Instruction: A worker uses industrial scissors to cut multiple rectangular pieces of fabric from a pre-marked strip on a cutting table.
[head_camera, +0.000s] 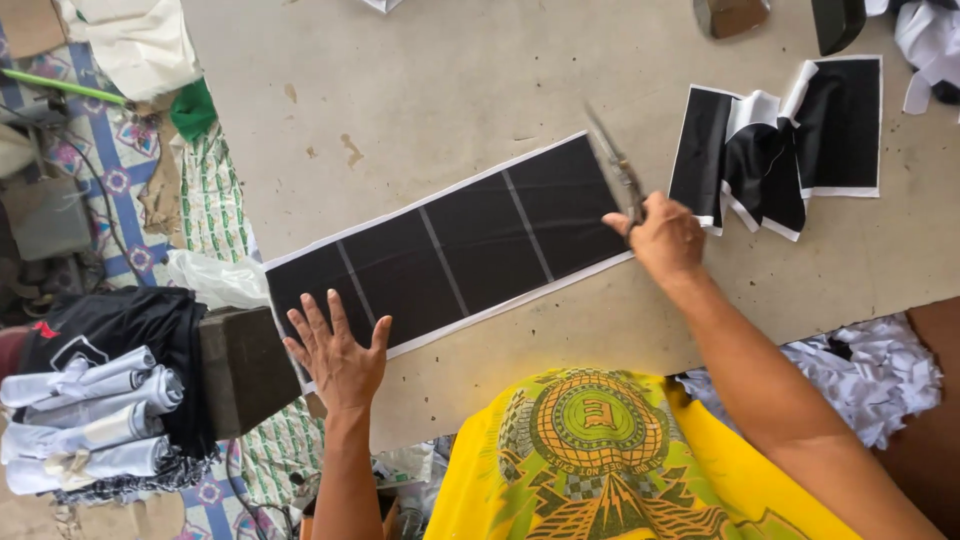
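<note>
From my remote seat I see a grey worktable (420, 70) with brown stains, and on its far right a pile of cut black pieces with white edges (790, 140), while two dark objects (735, 15) sit cut off at the top edge. Off the table's left side lie a green rod (60, 87), a crumpled green cloth (193, 108), a clear plastic bag (215, 278) and a patterned floor mat (120, 170), with rolled white fabric (85, 425) stacked on dark clothing (130, 325) beside a dark block (245, 365). I also make out a heap of white paper scraps (870, 375) at the lower right.
</note>
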